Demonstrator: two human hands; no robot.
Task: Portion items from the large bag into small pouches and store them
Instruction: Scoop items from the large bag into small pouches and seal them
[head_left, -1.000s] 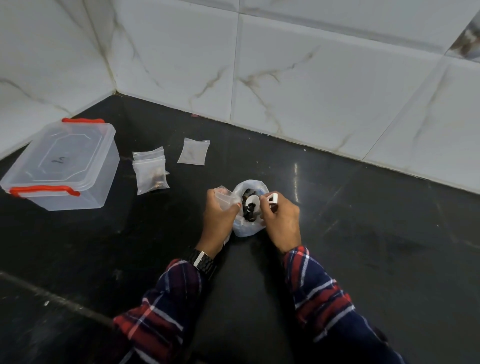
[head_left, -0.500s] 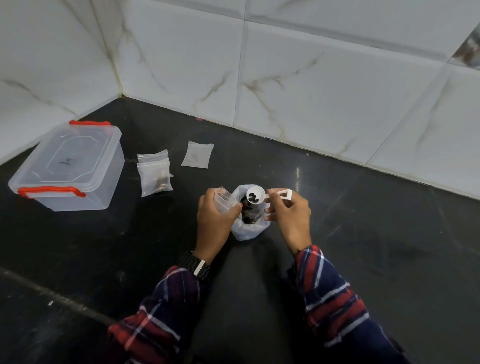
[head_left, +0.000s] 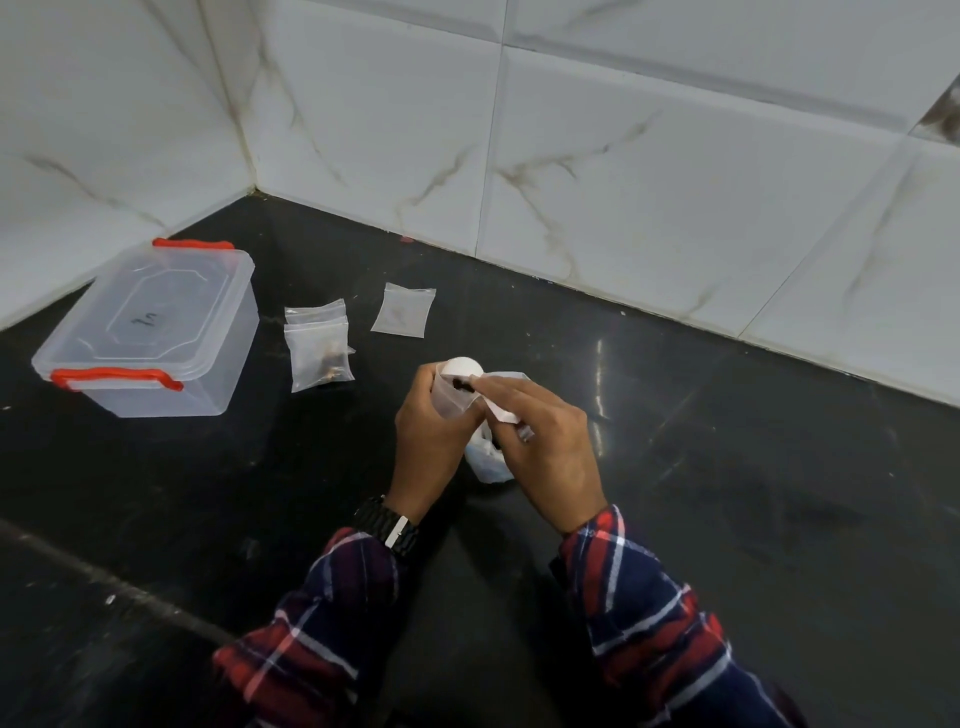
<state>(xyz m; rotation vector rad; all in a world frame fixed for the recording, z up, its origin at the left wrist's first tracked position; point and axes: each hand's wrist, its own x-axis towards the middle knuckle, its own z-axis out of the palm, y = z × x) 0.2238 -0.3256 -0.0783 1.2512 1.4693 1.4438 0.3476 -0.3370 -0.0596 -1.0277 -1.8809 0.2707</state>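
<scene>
head view shows me mid-task: my left hand (head_left: 426, 436) pinches a small clear pouch (head_left: 451, 399) while my right hand (head_left: 545, 447) tips a white plastic scoop (head_left: 464, 367) in; filled pouches (head_left: 318, 343) lie on the black tabletop (head_left: 727, 467), the clear lidded box (head_left: 150, 327) unfilled.

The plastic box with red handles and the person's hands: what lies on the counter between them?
In the head view, two small pouches stacked together, the front one holding dark bits, lie between the box and the left hand.

Dim, glare streak on counter (head_left: 600, 379), wide-angle bowing
</scene>
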